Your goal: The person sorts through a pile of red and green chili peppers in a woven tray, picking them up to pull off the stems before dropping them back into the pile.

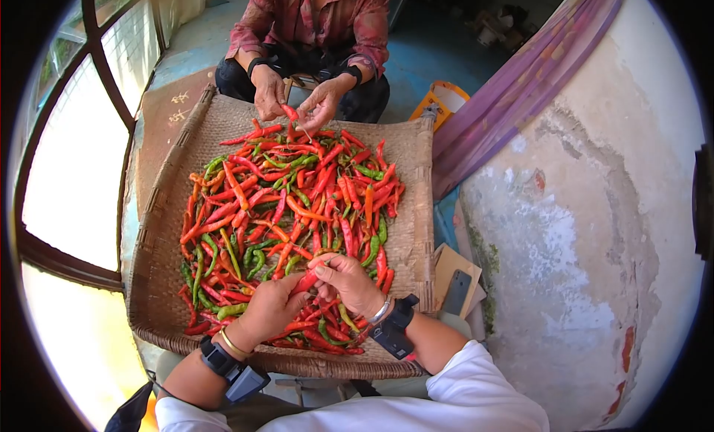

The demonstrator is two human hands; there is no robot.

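Between my two hands is a red chili pepper (306, 282), held low over the near part of a heap of peppers (297, 201). My left hand (269, 310) is closed around its lower end. At its upper, stem end, the fingers of my right hand (349, 285) are pinched together; the stem itself is mostly hidden by them. Red, orange and green peppers lie piled in a wide woven basket tray (410, 246). Both my wrists carry dark strapped devices and bracelets.
Across the tray sits a person (312, 30) in a patterned red shirt, both hands on another red pepper (289, 113). A phone (457, 291) lies on cardboard right of the tray. An orange crate (440, 104), purple curtain (513, 75) and worn wall stand right; framed windows (74, 157) left.
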